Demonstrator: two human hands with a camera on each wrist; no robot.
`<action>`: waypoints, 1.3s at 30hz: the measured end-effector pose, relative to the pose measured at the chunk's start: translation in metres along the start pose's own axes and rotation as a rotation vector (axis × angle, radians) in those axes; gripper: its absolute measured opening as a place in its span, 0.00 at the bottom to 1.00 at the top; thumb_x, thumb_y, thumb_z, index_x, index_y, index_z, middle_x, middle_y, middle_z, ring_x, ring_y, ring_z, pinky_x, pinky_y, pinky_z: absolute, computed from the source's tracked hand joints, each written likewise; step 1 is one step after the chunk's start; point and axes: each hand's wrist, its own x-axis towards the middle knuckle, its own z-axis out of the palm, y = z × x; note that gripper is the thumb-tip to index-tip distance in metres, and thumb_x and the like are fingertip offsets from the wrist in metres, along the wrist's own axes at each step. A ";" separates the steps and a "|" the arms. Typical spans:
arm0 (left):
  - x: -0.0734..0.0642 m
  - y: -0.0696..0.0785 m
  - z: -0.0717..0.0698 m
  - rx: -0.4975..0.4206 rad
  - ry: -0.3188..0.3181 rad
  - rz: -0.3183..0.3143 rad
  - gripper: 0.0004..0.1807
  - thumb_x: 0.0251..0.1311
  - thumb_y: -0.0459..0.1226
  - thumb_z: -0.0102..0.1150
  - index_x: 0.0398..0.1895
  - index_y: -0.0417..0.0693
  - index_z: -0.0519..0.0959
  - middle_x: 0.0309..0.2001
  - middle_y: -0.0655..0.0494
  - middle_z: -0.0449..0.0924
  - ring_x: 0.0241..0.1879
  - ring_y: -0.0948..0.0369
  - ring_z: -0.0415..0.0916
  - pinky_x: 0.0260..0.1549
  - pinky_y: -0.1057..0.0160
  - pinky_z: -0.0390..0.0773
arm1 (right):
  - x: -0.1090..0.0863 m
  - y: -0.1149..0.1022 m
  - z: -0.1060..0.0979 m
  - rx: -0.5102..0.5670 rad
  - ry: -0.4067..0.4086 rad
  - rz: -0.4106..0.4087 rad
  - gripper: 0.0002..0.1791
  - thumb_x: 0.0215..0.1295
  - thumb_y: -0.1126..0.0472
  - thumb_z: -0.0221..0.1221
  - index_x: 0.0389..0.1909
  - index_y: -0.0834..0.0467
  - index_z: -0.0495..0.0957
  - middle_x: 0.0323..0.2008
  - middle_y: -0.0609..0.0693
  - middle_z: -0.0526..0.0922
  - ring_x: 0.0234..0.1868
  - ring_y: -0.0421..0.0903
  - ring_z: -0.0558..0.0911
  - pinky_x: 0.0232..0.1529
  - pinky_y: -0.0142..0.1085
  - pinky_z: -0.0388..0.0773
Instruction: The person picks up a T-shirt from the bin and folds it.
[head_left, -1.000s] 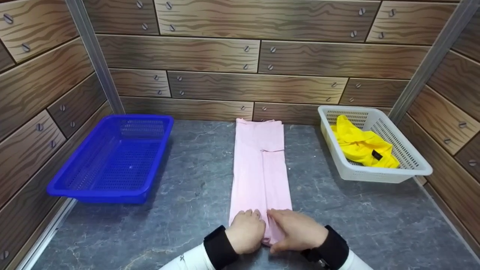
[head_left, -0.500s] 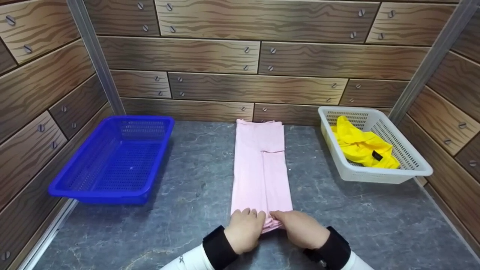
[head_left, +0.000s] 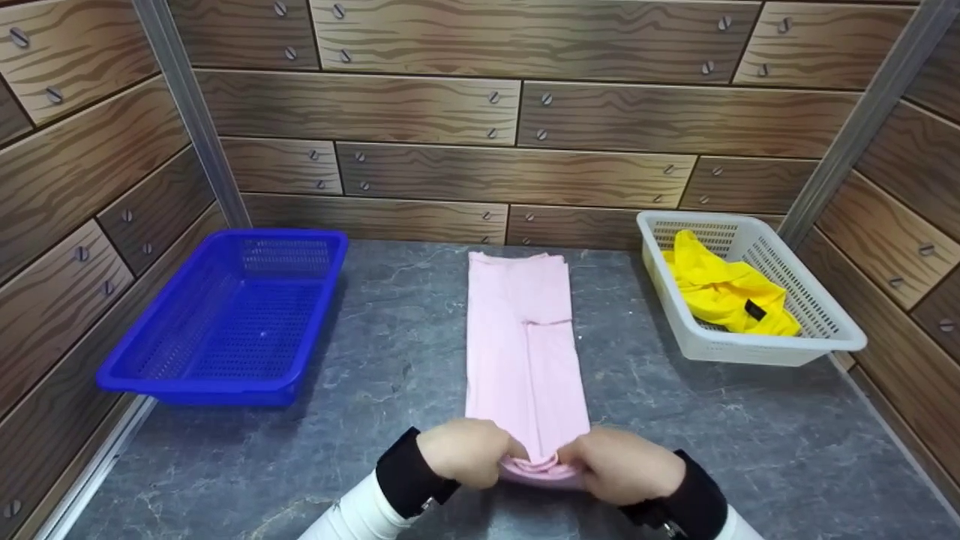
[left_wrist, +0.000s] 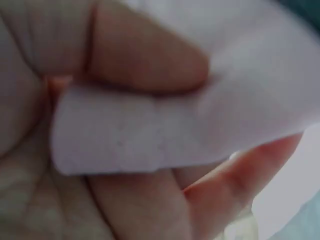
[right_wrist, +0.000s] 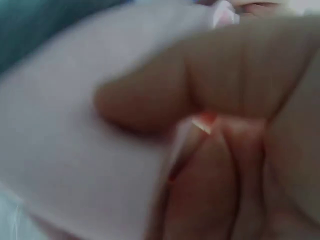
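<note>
A pink garment [head_left: 517, 360], folded into a long narrow strip, lies lengthwise on the grey table. My left hand [head_left: 466, 451] grips its near end at the left corner. The left wrist view shows the pink cloth [left_wrist: 125, 132] between that thumb and the fingers. At the right corner my right hand [head_left: 626, 463] pinches the same end, thumb on top. Blurred pink cloth [right_wrist: 65, 135] fills the left of the right wrist view, under the thumb. Between the hands the near edge is bunched and curls up. Part of that end is hidden by the fingers.
A blue plastic basket [head_left: 315, 330] with nothing in it stands at the left. At the back right is a white basket [head_left: 780, 349] holding a crumpled yellow cloth [head_left: 720, 289] with a black label. Wood-patterned walls [head_left: 420, 169] enclose the table at the back and sides.
The near end of the garment has been gathered and raised between both hands. Its far end has slid slightly toward me. The left hand has turned from lying on top to gripping the corner.
</note>
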 end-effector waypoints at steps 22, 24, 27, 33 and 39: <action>0.058 -0.095 -0.066 -0.764 -0.046 -0.034 0.35 0.57 0.22 0.48 0.69 0.50 0.78 0.35 0.60 0.78 0.20 0.69 0.63 0.18 0.72 0.66 | 0.065 0.086 -0.077 0.320 -0.060 0.144 0.29 0.55 0.75 0.56 0.59 0.58 0.82 0.47 0.53 0.86 0.38 0.42 0.78 0.40 0.35 0.77; 0.069 -0.105 -0.069 -0.816 -0.055 -0.073 0.34 0.57 0.23 0.47 0.69 0.48 0.78 0.32 0.59 0.76 0.20 0.69 0.63 0.17 0.72 0.66 | 0.078 0.098 -0.080 0.332 -0.068 0.163 0.28 0.54 0.75 0.55 0.58 0.60 0.82 0.44 0.53 0.87 0.35 0.41 0.78 0.36 0.33 0.75; 0.083 -0.119 -0.069 -0.856 -0.054 -0.133 0.35 0.54 0.23 0.46 0.67 0.47 0.79 0.32 0.60 0.75 0.22 0.68 0.65 0.18 0.71 0.65 | 0.096 0.112 -0.082 0.342 -0.091 0.216 0.28 0.53 0.74 0.54 0.57 0.61 0.82 0.37 0.51 0.86 0.28 0.39 0.76 0.29 0.30 0.72; 0.104 -0.139 -0.058 -0.921 0.013 -0.295 0.35 0.50 0.22 0.45 0.63 0.44 0.81 0.30 0.58 0.73 0.24 0.65 0.66 0.20 0.68 0.67 | 0.122 0.130 -0.077 0.295 -0.101 0.339 0.26 0.50 0.73 0.53 0.53 0.64 0.83 0.31 0.48 0.82 0.23 0.37 0.73 0.24 0.28 0.69; 0.115 -0.149 -0.035 -0.884 0.154 -0.446 0.30 0.51 0.21 0.47 0.58 0.41 0.84 0.20 0.60 0.64 0.17 0.68 0.59 0.18 0.68 0.67 | 0.134 0.145 -0.056 0.233 -0.028 0.420 0.20 0.48 0.72 0.57 0.45 0.64 0.85 0.29 0.48 0.80 0.27 0.40 0.73 0.27 0.29 0.69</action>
